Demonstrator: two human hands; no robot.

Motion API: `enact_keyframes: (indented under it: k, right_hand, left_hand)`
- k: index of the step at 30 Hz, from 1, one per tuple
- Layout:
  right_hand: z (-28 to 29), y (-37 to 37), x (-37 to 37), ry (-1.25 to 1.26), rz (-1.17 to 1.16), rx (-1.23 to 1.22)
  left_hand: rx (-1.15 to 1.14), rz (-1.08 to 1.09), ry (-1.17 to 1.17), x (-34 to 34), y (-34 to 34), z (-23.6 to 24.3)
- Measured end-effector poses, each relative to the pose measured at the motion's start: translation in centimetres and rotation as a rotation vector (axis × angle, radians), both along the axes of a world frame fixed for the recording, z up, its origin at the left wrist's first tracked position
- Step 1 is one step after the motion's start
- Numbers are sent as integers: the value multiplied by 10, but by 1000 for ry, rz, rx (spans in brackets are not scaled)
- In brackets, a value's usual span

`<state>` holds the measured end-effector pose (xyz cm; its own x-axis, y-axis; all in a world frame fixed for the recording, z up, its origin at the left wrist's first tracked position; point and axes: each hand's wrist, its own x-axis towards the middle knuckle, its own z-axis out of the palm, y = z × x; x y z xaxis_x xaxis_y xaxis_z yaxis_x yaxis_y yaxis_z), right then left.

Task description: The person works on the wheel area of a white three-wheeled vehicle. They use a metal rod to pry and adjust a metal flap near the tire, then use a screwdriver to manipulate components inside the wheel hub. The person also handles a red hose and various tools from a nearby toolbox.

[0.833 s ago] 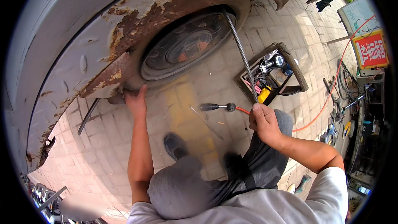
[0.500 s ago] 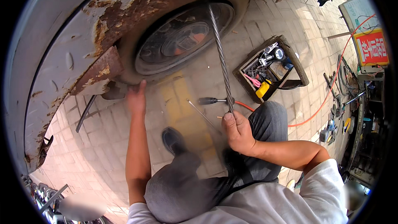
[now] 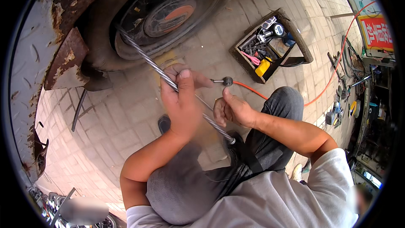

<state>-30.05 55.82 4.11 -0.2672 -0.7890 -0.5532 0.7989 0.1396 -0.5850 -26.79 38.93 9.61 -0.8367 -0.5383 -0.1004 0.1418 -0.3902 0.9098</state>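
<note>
Left hand: clamped on twisted rod.
Right hand: thumb and fingers apart, beside rod.
Toolbox, beyond right hand: we note pink-handled tool, yellow object, round gauge.

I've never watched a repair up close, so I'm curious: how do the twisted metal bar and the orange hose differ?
The twisted metal bar is grey with spiral grooves, while the orange hose shows none. The bar is straight; the hose bends in a curve. The bar is in the grip of the left hand, whereas the hose's near stretch lies on the paving. Both are long and slender.
</note>
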Motion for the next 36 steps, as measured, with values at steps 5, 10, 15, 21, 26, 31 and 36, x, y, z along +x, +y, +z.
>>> enact_keyframes:
  k: [5, 10, 15, 21, 26, 31, 36]
  right_hand:
    - [-122, -28, -1, 1039, 1078, 831]
    - [-187, -33, 39, 1128, 907, 929]
    - [-168, -19, 37, 1079, 814, 728]
    - [-72, -1, -16, 757, 41, 686]
    - [-56, 13, -65, 270, -199, 668]
    - [-79, -62, -121, 373, -238, 671]
    - [-76, -34, -109, 242, -262, 665]
  left_hand:
    - [-56, 3, -52, 7, -2, 0]
    - [-88, 29, -56, 11, -4, 0]
    - [-37, 42, -53, 11, -3, 2]
    - [-17, 63, -12, 5, 3, 6]
    - [-40, 56, -2, 9, -2, 5]
    - [-76, 44, 19, 4, 4, -4]
    - [-138, 67, -22, 9, -3, -1]
